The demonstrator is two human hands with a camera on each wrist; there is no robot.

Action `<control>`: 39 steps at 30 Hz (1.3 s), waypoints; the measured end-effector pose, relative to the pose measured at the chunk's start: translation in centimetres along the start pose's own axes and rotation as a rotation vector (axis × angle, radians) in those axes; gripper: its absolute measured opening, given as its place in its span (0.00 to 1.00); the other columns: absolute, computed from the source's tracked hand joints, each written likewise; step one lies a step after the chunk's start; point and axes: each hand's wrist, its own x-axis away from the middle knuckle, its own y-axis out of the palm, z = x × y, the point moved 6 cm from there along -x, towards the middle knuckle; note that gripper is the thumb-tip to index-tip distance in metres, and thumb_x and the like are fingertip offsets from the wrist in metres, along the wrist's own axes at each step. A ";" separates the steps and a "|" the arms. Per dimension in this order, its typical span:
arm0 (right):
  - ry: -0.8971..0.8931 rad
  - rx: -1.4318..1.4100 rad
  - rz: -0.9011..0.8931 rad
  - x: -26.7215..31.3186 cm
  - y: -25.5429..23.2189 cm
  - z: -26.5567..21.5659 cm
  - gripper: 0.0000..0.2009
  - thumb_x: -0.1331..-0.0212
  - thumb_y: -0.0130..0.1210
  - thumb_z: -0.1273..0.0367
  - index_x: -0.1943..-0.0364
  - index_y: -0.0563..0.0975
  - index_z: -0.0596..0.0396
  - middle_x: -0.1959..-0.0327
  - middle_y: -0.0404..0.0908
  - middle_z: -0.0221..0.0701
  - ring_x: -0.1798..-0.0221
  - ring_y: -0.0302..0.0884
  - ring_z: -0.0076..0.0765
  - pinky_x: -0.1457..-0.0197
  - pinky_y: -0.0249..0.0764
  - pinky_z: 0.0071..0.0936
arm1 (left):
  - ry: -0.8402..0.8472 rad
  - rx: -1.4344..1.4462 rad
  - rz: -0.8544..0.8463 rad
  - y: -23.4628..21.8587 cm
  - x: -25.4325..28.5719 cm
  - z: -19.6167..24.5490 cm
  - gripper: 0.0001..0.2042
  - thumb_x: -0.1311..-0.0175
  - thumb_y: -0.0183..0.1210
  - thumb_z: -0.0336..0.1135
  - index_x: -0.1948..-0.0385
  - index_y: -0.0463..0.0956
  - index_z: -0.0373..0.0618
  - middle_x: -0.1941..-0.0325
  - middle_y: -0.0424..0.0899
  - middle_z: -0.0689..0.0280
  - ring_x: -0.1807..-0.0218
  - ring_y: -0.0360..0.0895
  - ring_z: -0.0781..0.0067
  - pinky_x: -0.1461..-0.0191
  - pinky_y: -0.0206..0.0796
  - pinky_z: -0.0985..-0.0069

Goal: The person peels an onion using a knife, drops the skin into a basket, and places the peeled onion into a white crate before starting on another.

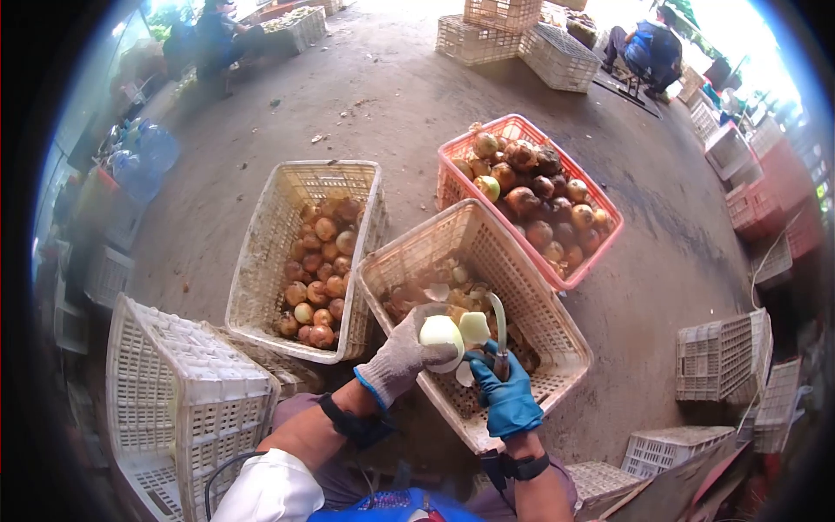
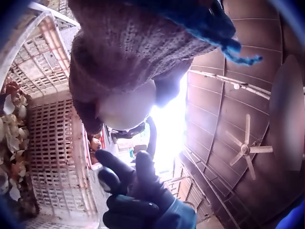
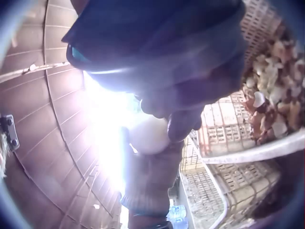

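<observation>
Two gloved hands meet over the tilted beige basket (image 1: 522, 287), and what matters between them is how the blade lies against the onion. My left hand (image 1: 402, 355), in a grey knit glove, curls its fingers round the peeled white onion (image 1: 441, 337) and holds it above the near half of that basket, clear of the skins (image 1: 444, 291) lying inside. My right hand (image 1: 504, 396), in a blue glove, sits just to the right of the onion and slightly nearer my body, wrapped round the handle of a knife (image 1: 498, 326). The knife's long axis runs roughly away from me, up and a little leftward in the head view, with its curved blade rising past the right flank of the onion. A pale flap of peeled layer (image 1: 474, 327) stands between blade and bulb, touching both as far as I can tell. The onion looks nearly round, so I cannot tell which way its root or top end points. From the left wrist view the onion (image 2: 126, 107) sits tucked under the knit glove with the blue glove (image 2: 143, 191) just below it. Beside this basket stand a white basket of brown onions (image 1: 287, 217) and a red one (image 1: 539, 261) behind.
</observation>
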 end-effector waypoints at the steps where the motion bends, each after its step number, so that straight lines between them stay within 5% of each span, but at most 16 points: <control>1: -0.038 0.022 0.045 -0.2 -0.2 0.1 0.19 0.35 0.68 0.68 0.40 0.80 0.51 0.62 0.86 0.20 0.75 0.70 0.13 0.76 0.66 0.16 | 0.004 -0.108 -0.046 0.4 0.1 0.1 0.41 0.51 0.75 0.33 0.31 0.65 0.43 0.42 0.76 0.61 0.43 0.78 0.69 0.38 0.75 0.68; 5: 0.046 -0.039 0.135 0.1 -1.2 -0.5 0.14 0.34 0.67 0.70 0.45 0.82 0.52 0.62 0.85 0.20 0.72 0.74 0.16 0.73 0.70 0.16 | 0.023 -0.179 -0.206 2.4 0.9 0.5 0.45 0.50 0.75 0.40 0.29 0.62 0.40 0.38 0.75 0.59 0.39 0.75 0.69 0.35 0.71 0.68; 7: -0.056 -0.015 0.135 1.0 -0.8 -2.6 0.12 0.33 0.66 0.70 0.48 0.83 0.52 0.62 0.83 0.20 0.68 0.73 0.14 0.68 0.71 0.17 | 0.021 -0.130 -0.222 3.5 1.5 1.9 0.45 0.49 0.73 0.42 0.27 0.60 0.39 0.36 0.74 0.59 0.38 0.74 0.69 0.34 0.70 0.69; 12: -0.256 0.136 0.163 1.7 -0.4 -3.7 0.08 0.32 0.63 0.75 0.52 0.83 0.52 0.64 0.81 0.20 0.68 0.70 0.14 0.65 0.69 0.18 | -0.124 -0.064 -0.136 3.0 0.7 -1.4 0.42 0.48 0.69 0.33 0.27 0.61 0.40 0.36 0.74 0.60 0.38 0.75 0.68 0.32 0.69 0.70; 16: -0.068 0.110 0.370 1.0 -3.6 -3.9 0.08 0.33 0.66 0.71 0.52 0.84 0.53 0.63 0.83 0.22 0.66 0.74 0.16 0.62 0.73 0.19 | -0.035 -0.053 -0.117 2.4 0.4 -1.1 0.42 0.48 0.72 0.32 0.28 0.62 0.41 0.34 0.73 0.61 0.36 0.74 0.69 0.31 0.69 0.69; 20: -0.373 0.523 0.172 0.4 -3.8 -2.9 0.17 0.32 0.63 0.72 0.41 0.81 0.56 0.49 0.87 0.34 0.52 0.85 0.29 0.46 0.80 0.27 | 0.036 -0.065 -0.066 1.2 -0.4 0.2 0.45 0.50 0.77 0.35 0.27 0.62 0.40 0.33 0.73 0.62 0.34 0.72 0.70 0.29 0.67 0.70; 21: -0.293 0.529 0.103 0.4 -3.3 -2.2 0.19 0.33 0.62 0.73 0.39 0.80 0.54 0.46 0.87 0.38 0.48 0.86 0.34 0.43 0.80 0.29 | 0.054 -0.096 -0.047 0.9 -0.6 0.6 0.46 0.50 0.78 0.36 0.27 0.61 0.39 0.33 0.73 0.62 0.33 0.71 0.70 0.29 0.66 0.70; 24: -0.511 0.700 0.034 1.5 -1.8 -3.3 0.19 0.34 0.62 0.72 0.39 0.81 0.51 0.55 0.86 0.42 0.54 0.86 0.46 0.49 0.80 0.35 | 0.077 -0.104 -0.014 0.2 -0.7 1.2 0.49 0.53 0.81 0.40 0.27 0.61 0.39 0.32 0.72 0.63 0.32 0.70 0.70 0.27 0.65 0.70; 37: -0.505 0.792 0.010 1.4 -1.5 -2.8 0.17 0.29 0.56 0.63 0.38 0.81 0.44 0.60 0.85 0.46 0.58 0.84 0.55 0.54 0.79 0.43 | 0.220 -0.371 0.033 -0.5 -0.7 2.0 0.49 0.55 0.82 0.42 0.28 0.63 0.44 0.38 0.78 0.57 0.38 0.77 0.64 0.31 0.68 0.69; 39: -0.533 0.783 0.016 1.4 -1.6 -2.6 0.18 0.29 0.57 0.63 0.38 0.80 0.42 0.60 0.85 0.46 0.59 0.84 0.55 0.55 0.79 0.44 | 0.170 -0.350 0.010 -0.4 -0.7 2.2 0.50 0.55 0.82 0.38 0.27 0.61 0.42 0.32 0.74 0.59 0.33 0.73 0.68 0.29 0.67 0.70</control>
